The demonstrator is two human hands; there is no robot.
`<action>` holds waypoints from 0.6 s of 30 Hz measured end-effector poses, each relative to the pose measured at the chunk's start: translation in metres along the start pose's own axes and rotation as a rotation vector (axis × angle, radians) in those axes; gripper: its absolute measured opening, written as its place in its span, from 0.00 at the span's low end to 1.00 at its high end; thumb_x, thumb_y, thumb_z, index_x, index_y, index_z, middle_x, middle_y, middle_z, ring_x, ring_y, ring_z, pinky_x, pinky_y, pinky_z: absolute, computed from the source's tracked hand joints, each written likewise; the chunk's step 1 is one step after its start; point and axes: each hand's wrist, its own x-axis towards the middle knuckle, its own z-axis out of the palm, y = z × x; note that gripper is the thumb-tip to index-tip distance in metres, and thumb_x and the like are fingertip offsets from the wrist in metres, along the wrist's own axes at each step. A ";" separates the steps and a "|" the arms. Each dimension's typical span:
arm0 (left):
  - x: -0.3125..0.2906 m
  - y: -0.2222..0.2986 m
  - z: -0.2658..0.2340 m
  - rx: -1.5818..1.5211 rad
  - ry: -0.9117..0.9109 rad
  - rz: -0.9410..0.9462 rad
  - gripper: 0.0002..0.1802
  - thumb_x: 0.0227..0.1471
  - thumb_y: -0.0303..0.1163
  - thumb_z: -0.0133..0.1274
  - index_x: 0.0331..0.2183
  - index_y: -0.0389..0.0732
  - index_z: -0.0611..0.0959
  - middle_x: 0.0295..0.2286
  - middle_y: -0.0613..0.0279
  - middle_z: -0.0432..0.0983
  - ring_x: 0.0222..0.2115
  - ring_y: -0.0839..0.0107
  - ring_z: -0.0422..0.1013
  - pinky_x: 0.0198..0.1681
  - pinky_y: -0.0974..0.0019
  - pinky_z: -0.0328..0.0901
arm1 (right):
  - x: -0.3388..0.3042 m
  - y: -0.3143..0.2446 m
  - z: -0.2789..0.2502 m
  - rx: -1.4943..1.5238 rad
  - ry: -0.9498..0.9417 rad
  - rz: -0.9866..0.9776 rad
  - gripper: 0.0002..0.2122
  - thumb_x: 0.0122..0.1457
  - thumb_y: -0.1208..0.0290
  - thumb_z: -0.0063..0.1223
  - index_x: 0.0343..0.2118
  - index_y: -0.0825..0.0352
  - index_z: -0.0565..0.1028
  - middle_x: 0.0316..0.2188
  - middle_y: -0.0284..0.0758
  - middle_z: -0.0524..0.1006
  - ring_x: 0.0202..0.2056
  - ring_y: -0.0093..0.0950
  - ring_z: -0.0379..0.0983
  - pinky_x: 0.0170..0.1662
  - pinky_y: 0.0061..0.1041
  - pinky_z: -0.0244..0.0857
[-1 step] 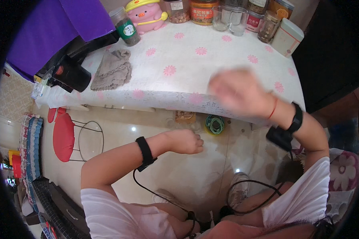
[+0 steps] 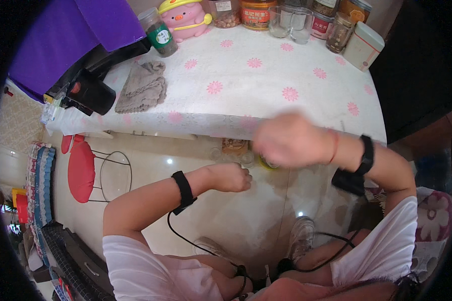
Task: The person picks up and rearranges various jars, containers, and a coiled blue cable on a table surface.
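Note:
My left hand (image 2: 229, 177) hangs over the floor in front of the table, its fingers curled closed. Whatever it holds, if anything, is hidden. My right hand (image 2: 289, 140) is smeared by motion at the table's front edge, so its fingers and anything in them cannot be made out. Black straps circle both wrists, and a dark box (image 2: 348, 181) sits at the right one. Nearest to the hands is the table (image 2: 256, 95), covered by a white cloth with pink flowers. Below my right hand, a yellow-rimmed thing (image 2: 268, 163) on the floor is mostly hidden.
A grey cloth (image 2: 142, 89) and a black cup (image 2: 92, 93) lie at the table's left, beside a purple cover (image 2: 75, 45). Along the back stand a pink pig figure (image 2: 183, 21), glass mugs (image 2: 300, 30), several jars and a pale tin (image 2: 362, 46). A red stool (image 2: 81, 171) stands left.
My right hand has moved down and to the left, from above the tabletop to its front edge, now covering most of the yellow-rimmed thing. My left hand has shifted slightly left.

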 end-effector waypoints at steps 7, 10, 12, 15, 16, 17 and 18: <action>-0.070 -0.025 0.079 -0.250 -0.094 -0.602 0.12 0.43 0.29 0.50 0.33 0.35 0.76 0.31 0.52 0.73 0.33 0.54 0.71 0.35 0.53 0.67 | -0.133 -0.010 0.129 0.148 -0.983 -0.062 0.06 0.49 0.72 0.47 0.28 0.67 0.72 0.19 0.42 0.73 0.22 0.41 0.73 0.24 0.40 0.66; -0.072 -0.031 0.078 -0.101 -0.031 -0.627 0.15 0.41 0.28 0.51 0.36 0.37 0.77 0.33 0.50 0.73 0.36 0.51 0.70 0.38 0.52 0.66 | -0.136 0.018 0.140 0.027 -0.990 0.097 0.07 0.51 0.69 0.47 0.28 0.68 0.70 0.17 0.40 0.74 0.20 0.41 0.73 0.22 0.39 0.65; -0.069 -0.031 0.075 -0.161 -0.125 -0.662 0.15 0.42 0.28 0.50 0.36 0.37 0.77 0.33 0.50 0.73 0.36 0.51 0.70 0.38 0.52 0.66 | -0.119 0.034 0.149 0.062 -0.978 0.404 0.12 0.52 0.67 0.47 0.35 0.70 0.71 0.22 0.44 0.76 0.24 0.43 0.74 0.26 0.38 0.66; -0.064 -0.028 0.087 -0.258 -0.259 -0.724 0.14 0.42 0.29 0.50 0.36 0.39 0.78 0.33 0.49 0.74 0.36 0.51 0.71 0.37 0.51 0.66 | -0.131 0.058 0.193 0.134 -0.741 0.362 0.14 0.53 0.67 0.47 0.39 0.69 0.74 0.27 0.46 0.77 0.28 0.42 0.74 0.30 0.37 0.67; -0.061 -0.027 0.092 -0.294 -0.301 -0.759 0.14 0.43 0.30 0.50 0.36 0.40 0.78 0.32 0.49 0.74 0.34 0.51 0.71 0.37 0.51 0.66 | -0.146 0.064 0.221 0.130 -0.744 0.366 0.14 0.53 0.67 0.47 0.39 0.69 0.74 0.27 0.46 0.77 0.28 0.42 0.74 0.30 0.37 0.67; -0.050 -0.031 0.091 -0.286 -0.286 -0.741 0.14 0.43 0.30 0.50 0.36 0.40 0.78 0.32 0.49 0.74 0.34 0.51 0.71 0.37 0.51 0.66 | -0.172 0.076 0.250 0.044 -0.721 0.655 0.13 0.53 0.68 0.47 0.38 0.68 0.76 0.28 0.46 0.77 0.29 0.41 0.74 0.31 0.37 0.68; -0.035 -0.034 0.088 -0.280 -0.337 -0.727 0.13 0.42 0.28 0.48 0.34 0.39 0.79 0.31 0.49 0.76 0.34 0.51 0.72 0.38 0.51 0.65 | -0.202 0.095 0.280 -0.048 -0.678 0.950 0.12 0.53 0.69 0.47 0.37 0.67 0.78 0.30 0.46 0.77 0.31 0.41 0.74 0.33 0.36 0.68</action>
